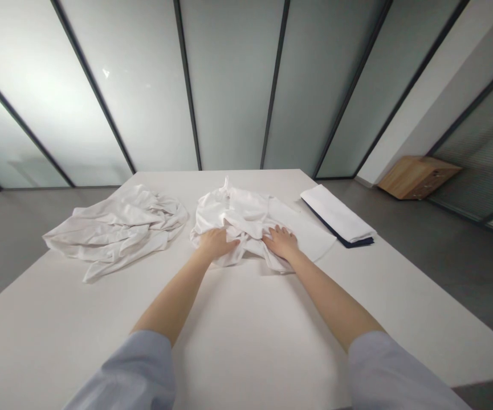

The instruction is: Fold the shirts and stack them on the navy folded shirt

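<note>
A crumpled white garment [246, 205], perhaps a shirt, lies bunched on the table in front of me, with a flatter part fanned out to its right. My left hand [217, 244] rests on its near left side, thumb stretched toward the middle; the other fingers are partly hidden. On the near right part lies my right hand [281, 241], palm down, its fingers spread over the cloth. Both hands touch the fabric, and neither visibly grips it.
Left of the garment, a second crumpled white cloth [122, 225] hangs partly over the table's left edge. A folded white cloth [335, 210] sits on a dark blue folded piece [353, 244] at the right edge of the white table [246, 341]. A wooden cabinet [417, 176] stands beyond.
</note>
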A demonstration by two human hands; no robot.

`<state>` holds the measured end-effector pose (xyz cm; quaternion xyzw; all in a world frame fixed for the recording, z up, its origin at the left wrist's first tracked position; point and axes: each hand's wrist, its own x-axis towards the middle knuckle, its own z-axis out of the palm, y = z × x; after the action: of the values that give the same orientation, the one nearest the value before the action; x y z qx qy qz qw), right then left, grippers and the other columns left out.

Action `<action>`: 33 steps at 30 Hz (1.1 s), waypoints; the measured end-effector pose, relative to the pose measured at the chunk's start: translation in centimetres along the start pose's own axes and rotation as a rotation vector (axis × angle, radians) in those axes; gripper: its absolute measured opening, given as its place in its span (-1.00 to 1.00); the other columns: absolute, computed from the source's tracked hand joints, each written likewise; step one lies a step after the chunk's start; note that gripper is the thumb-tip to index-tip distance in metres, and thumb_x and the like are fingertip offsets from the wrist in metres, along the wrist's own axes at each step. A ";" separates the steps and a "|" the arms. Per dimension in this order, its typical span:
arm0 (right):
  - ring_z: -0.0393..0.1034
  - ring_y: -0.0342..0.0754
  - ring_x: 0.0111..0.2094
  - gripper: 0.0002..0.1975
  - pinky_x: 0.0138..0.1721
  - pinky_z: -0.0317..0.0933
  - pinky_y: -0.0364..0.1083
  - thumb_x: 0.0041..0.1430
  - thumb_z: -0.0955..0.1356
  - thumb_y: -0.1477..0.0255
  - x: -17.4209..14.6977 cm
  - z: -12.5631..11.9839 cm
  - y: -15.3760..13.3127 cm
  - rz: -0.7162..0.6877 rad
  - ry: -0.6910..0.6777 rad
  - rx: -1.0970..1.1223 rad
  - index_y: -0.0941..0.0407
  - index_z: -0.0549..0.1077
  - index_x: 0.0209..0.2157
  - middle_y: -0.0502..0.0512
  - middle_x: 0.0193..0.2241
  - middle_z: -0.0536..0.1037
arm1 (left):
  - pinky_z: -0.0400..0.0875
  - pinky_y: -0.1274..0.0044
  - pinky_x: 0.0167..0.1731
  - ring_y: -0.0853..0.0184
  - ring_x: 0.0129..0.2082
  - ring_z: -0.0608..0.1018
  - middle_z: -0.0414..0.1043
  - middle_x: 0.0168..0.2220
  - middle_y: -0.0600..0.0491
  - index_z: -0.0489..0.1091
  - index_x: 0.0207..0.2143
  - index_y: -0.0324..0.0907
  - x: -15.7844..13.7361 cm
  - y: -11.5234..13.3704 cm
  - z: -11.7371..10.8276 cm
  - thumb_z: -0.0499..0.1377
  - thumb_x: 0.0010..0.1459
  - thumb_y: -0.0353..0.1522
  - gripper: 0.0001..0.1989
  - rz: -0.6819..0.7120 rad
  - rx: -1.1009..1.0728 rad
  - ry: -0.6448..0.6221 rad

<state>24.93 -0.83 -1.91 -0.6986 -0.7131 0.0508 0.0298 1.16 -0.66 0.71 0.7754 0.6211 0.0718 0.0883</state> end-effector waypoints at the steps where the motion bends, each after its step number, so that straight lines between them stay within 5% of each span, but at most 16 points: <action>1: 0.14 0.22 0.20 -0.43 0.10 0.05 0.19 0.32 0.07 0.09 -0.1 -0.4 0.3 -0.054 -0.010 0.028 0.11 0.36 0.13 0.29 0.22 0.26 | 0.28 0.30 -0.04 0.01 -0.05 0.50 0.50 -0.11 -0.21 0.46 -0.21 -0.17 0.2 -0.3 0.3 0.04 0.05 0.13 -0.41 -0.015 0.000 -0.002; 5: 0.37 0.04 0.02 -0.48 0.01 0.18 -0.02 0.37 0.00 0.21 0.0 -1.4 1.6 -0.243 -0.064 0.226 0.05 0.46 -0.01 0.14 0.00 0.51 | 0.07 0.15 0.14 -0.07 0.21 0.26 0.27 0.18 -0.27 0.35 0.04 -0.17 1.1 -3.0 1.8 0.08 -0.03 0.17 -0.24 -0.087 0.010 -0.022; 8: 0.29 0.00 0.11 -0.58 0.09 0.11 -0.04 0.35 0.09 0.29 0.3 -0.9 2.2 -0.306 -0.031 0.222 0.04 0.41 0.07 0.11 0.09 0.45 | -0.01 0.18 0.19 0.00 0.29 0.12 0.09 0.29 -0.23 0.21 0.17 -0.14 1.5 -5.3 2.3 0.11 0.04 0.07 -0.27 -0.082 -0.019 0.081; 12: -0.03 0.05 0.30 -0.53 0.24 -0.10 0.10 0.31 0.17 0.30 0.4 0.5 2.0 -0.259 -0.006 0.071 0.07 0.25 0.22 0.14 0.30 0.12 | 0.20 0.31 0.08 0.06 0.11 0.36 0.36 0.06 -0.15 0.35 -0.01 -0.12 1.3 -5.7 1.8 0.15 0.10 -0.09 -0.54 -0.072 -0.035 0.236; 15: -0.11 0.07 0.33 -0.50 0.25 -0.14 0.18 0.33 0.12 0.27 0.3 0.9 1.5 -0.192 -0.018 0.029 0.06 0.16 0.26 0.14 0.33 0.04 | 0.26 0.32 0.00 0.08 -0.01 0.45 0.45 -0.11 -0.12 0.43 -0.18 -0.13 1.0 -4.5 1.4 0.08 0.18 -0.15 -0.70 -0.067 -0.009 0.191; 25: -0.26 0.39 0.33 -0.26 0.19 -0.24 0.40 0.20 0.26 0.16 -0.7 1.0 -0.5 -0.104 -0.091 -0.060 0.17 0.02 0.32 0.36 0.35 -0.12 | -0.11 0.03 0.19 -0.03 0.29 0.09 0.09 0.28 -0.20 0.14 0.23 -0.08 0.6 -4.1 2.5 0.09 0.08 0.06 -0.26 -0.008 0.023 0.034; 28: -0.23 0.29 0.34 -0.32 0.26 -0.23 0.25 0.21 0.27 0.23 -0.6 1.6 -0.7 -0.310 -0.030 -0.023 0.15 0.08 0.30 0.31 0.34 -0.04 | -0.10 0.06 0.20 0.04 0.27 0.15 0.20 0.24 -0.08 0.25 0.15 0.00 0.6 -3.8 2.3 0.09 0.14 -0.04 -0.45 0.130 -0.030 0.021; 33: 0.02 0.11 0.28 -0.35 0.22 -0.01 0.06 0.23 0.27 0.24 -0.5 1.7 -1.5 -0.674 0.064 0.186 0.06 0.08 0.31 0.21 0.30 0.12 | 0.24 0.33 0.07 0.17 0.04 0.43 0.46 -0.01 -0.06 0.43 -0.11 -0.12 0.9 -2.5 2.3 0.05 0.16 -0.27 -0.71 0.316 -0.270 0.078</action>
<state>23.30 -1.36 -3.43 -0.4196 -0.8946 0.0809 0.1306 -0.52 0.61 -2.06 0.8408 0.4796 0.1973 0.1552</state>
